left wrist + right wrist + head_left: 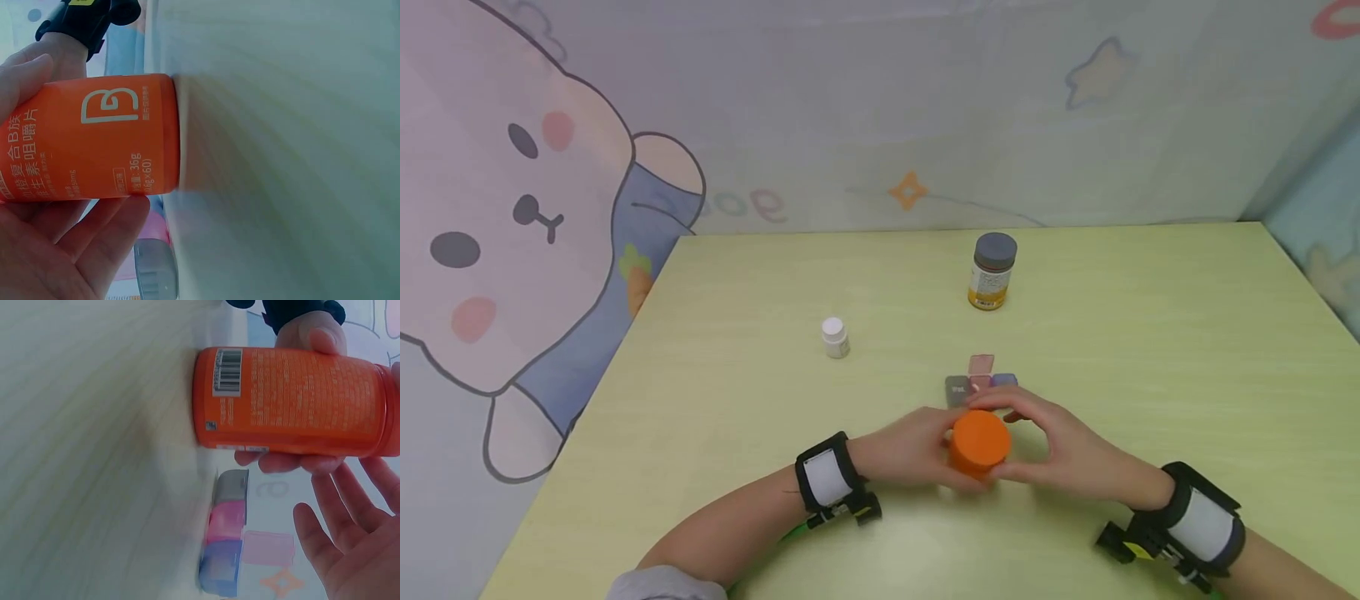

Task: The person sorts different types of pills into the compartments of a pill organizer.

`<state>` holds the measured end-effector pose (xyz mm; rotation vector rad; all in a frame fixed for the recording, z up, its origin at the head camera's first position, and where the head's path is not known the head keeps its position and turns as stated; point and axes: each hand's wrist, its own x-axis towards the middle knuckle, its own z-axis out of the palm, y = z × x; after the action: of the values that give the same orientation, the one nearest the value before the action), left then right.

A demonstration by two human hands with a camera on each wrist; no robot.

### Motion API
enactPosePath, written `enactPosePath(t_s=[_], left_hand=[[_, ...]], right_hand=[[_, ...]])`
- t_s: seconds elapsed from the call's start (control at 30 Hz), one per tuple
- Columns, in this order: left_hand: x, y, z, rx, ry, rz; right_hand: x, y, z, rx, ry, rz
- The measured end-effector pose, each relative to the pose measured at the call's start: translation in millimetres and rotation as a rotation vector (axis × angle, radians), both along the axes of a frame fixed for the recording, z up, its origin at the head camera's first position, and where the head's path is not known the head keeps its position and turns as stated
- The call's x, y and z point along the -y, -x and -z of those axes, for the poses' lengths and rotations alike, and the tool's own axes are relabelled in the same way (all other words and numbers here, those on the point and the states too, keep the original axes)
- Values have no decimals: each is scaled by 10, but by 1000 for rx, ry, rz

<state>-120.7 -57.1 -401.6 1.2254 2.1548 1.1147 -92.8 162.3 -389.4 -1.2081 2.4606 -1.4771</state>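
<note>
An orange bottle (pixel 106 144) with white print stands upright on the table, its base right at the tabletop. My left hand (pixel 902 450) grips its body from the left, with the thumb on one side and the fingers on the other. At the top, my right hand (pixel 1071 442) holds the orange lid (pixel 982 440) between thumb and index finger, while its other fingers spread loosely. Just behind the bottle lies a small pill organizer (pixel 957 389) with grey, pink and blue compartments; its pink flap (pixel 981 364) is raised.
A brown-and-yellow labelled jar (pixel 991 275) with a grey cap stands toward the table's back edge. A small white bottle (pixel 835 337) is left of the organizer. Behind the table (pixel 715 367) hangs a printed cloth (pixel 850 108).
</note>
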Motion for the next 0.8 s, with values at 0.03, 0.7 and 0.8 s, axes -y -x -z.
enactPosePath(t_s=[0.03,0.7,0.8], left_hand=[[12,-1,-6,3,-2,0],[508,109,-46,17,19,-247],[678,173,-16,21,-2,-327]], right_hand=[[-7,2,-8,6,-7,2],[-166,63,-9,-59,-63,36],[-183,72,-9,-68,-57,42]])
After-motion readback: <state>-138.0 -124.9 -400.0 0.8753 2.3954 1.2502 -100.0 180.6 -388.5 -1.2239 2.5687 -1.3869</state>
